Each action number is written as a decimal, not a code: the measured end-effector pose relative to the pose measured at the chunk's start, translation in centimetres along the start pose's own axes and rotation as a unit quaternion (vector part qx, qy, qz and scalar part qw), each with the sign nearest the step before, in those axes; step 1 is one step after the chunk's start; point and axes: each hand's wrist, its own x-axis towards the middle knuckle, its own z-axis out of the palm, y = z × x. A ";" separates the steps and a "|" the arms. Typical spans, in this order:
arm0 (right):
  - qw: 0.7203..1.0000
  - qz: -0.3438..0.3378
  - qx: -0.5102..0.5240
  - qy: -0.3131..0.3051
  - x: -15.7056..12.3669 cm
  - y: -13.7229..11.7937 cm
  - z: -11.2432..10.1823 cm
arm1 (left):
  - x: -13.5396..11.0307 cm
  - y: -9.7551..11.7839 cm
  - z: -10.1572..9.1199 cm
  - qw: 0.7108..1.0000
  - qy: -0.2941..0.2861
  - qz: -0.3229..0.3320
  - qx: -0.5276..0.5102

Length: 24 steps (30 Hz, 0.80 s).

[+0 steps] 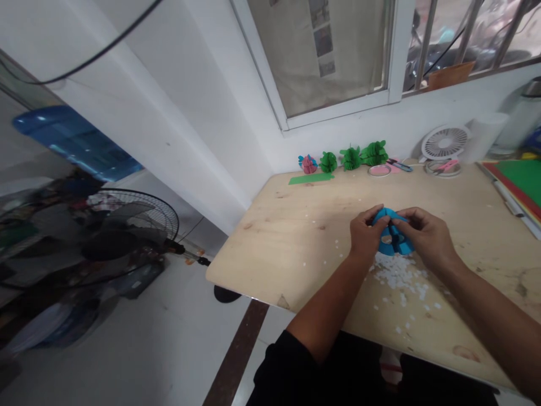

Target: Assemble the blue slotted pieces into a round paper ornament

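Note:
A blue paper cutout (394,243), rounded and with gaps in it, is held up above the wooden table. My left hand (367,228) pinches its left upper edge between thumb and fingers. On the other side, my right hand (425,231) grips its upper right part, thumb on the near face. Just below the cutout, a heap of small white paper bits (399,276) is scattered over the tabletop (262,242). Parts of the blue paper are covered by my fingers.
Along the wall stand several green paper figures (350,158) and a pink-and-blue one (308,164). A green strip (311,179) lies before them. Scissors (399,165), a small white fan (446,142) and coloured sheets (519,180) are at the back right. A large black fan (139,220) stands left.

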 end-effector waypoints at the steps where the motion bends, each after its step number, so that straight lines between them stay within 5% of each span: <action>1: 1.000 -0.003 -0.003 -0.001 0.0 0.0 0.0 | 0.0 0.0 0.0 1.000 0.000 0.000 -0.004; 24: 1.000 -0.018 0.007 -0.004 -0.1 0.2 0.1 | 0.2 1.0 -0.8 0.997 -0.070 -0.008 -0.045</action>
